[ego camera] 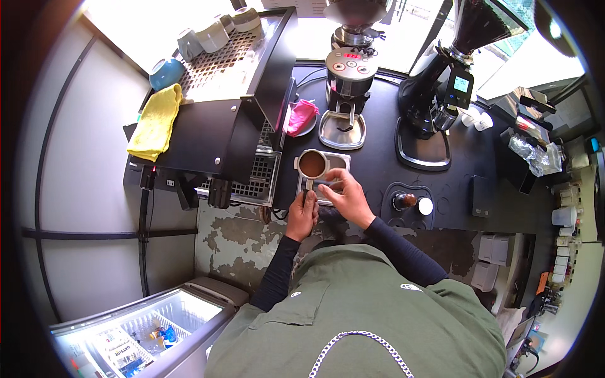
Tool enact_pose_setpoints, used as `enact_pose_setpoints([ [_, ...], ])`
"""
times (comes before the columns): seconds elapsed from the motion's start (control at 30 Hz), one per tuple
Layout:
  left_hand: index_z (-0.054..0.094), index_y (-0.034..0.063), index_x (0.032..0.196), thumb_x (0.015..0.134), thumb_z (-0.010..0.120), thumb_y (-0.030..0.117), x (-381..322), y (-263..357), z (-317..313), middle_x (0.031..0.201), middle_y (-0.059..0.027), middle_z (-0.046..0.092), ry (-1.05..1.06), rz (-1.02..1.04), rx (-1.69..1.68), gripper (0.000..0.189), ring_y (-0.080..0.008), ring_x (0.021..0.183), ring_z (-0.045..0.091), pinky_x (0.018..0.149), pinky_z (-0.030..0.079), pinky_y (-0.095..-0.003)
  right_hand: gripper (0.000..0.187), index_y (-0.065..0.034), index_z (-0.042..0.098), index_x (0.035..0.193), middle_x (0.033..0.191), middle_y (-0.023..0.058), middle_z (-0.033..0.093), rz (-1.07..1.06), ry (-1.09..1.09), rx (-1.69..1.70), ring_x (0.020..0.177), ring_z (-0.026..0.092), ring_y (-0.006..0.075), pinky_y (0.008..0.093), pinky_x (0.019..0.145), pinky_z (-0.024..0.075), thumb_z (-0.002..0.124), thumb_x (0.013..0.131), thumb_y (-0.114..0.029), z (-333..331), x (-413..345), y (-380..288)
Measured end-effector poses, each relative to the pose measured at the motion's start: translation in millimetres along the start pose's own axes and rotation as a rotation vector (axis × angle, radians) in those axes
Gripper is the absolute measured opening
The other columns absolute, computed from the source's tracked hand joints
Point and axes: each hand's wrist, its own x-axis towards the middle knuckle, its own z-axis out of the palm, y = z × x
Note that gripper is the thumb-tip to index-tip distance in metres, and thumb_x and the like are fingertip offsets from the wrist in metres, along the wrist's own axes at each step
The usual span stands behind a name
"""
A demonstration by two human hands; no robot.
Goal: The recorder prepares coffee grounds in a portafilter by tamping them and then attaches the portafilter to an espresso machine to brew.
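Observation:
My left hand (pixel 301 215) grips the dark handle of a portafilter (pixel 309 185), holding it over a metal knock box or tray (pixel 349 163) set in the counter. Brown coffee grounds (pixel 312 163) fill the basket, their surface fairly level. Beside the basket's right rim, my right hand (pixel 347 196) has its fingers apart and bent, with nothing seen in it. A coffee tamper (pixel 404 201) with a brown knob stands to the right on a dark mat (pixel 390 193), next to a white-topped round tool (pixel 425 206).
An espresso machine (pixel 203 137) stands left, with cups (pixel 211 35) and a yellow cloth (pixel 155 123) on top. Two grinders (pixel 352 71) (pixel 427 90) stand behind. A pink cloth (pixel 302 117) lies near the machine. An open-topped lit freezer (pixel 189 314) is at lower left.

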Motion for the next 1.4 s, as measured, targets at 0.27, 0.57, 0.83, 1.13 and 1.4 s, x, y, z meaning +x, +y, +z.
enact_pose_setpoints([
  [0.27, 0.049, 0.0099, 0.092, 0.106, 0.046, 0.043, -11, -7, 7, 0.064, 0.0043, 0.044, -0.084, -0.023, 0.151, 0.036, -0.0035, 0.049, 0.041, 0.044, 0.034, -0.0200, 0.107, 0.0025, 0.020, 0.151, 0.146, 0.0241, 0.033, -0.211, 0.258, -0.275, 0.135, 0.037, 0.0386, 0.0458, 0.112, 0.0335, 0.084, 0.077, -0.042, 7, 15, -17],
  [0.57, 0.050, 0.0096, 0.096, 0.107, 0.044, 0.043, -21, -3, 12, 0.066, 0.0033, 0.044, -0.065, -0.010, 0.022, 0.036, -0.0041, 0.049, 0.041, 0.044, 0.035, -0.0204, 0.102, 0.0021, 0.010, 0.155, 0.154, 0.0272, 0.022, -0.177, 0.352, -0.204, 0.146, 0.024, 0.0405, 0.0462, 0.118, 0.0237, 0.074, 0.089, -0.040, -5, -4, 18],
  [0.83, 0.050, 0.0091, 0.097, 0.107, 0.043, 0.043, -29, -1, 18, 0.066, 0.0030, 0.044, -0.079, -0.018, -0.036, 0.036, -0.0044, 0.049, 0.041, 0.044, 0.035, -0.0211, 0.089, 0.0010, 0.013, 0.156, 0.156, 0.0268, 0.022, -0.322, 0.259, -0.273, 0.145, 0.028, 0.0384, 0.0451, 0.118, 0.0272, 0.065, 0.096, -0.039, -10, -2, -1],
  [1.13, 0.049, 0.0094, 0.096, 0.107, 0.043, 0.042, -27, -2, 20, 0.065, 0.0031, 0.044, -0.056, 0.027, 0.017, 0.035, -0.0044, 0.049, 0.041, 0.045, 0.035, -0.0210, 0.027, -0.0019, 0.061, 0.113, 0.107, 0.0062, 0.064, -0.107, 0.259, 0.057, 0.088, 0.061, 0.0125, 0.0295, 0.072, 0.0509, 0.065, 0.098, -0.024, -12, 0, -6],
  [1.4, 0.049, 0.0098, 0.095, 0.106, 0.044, 0.044, -27, -5, 14, 0.065, 0.0035, 0.044, -0.056, 0.032, 0.031, 0.036, -0.0044, 0.049, 0.042, 0.044, 0.036, -0.0211, 0.014, -0.0003, 0.066, 0.103, 0.081, 0.0012, 0.066, 0.013, 0.120, 0.183, 0.071, 0.062, 0.0052, 0.0230, 0.062, 0.0529, 0.063, 0.097, -0.013, -23, 7, -16],
])
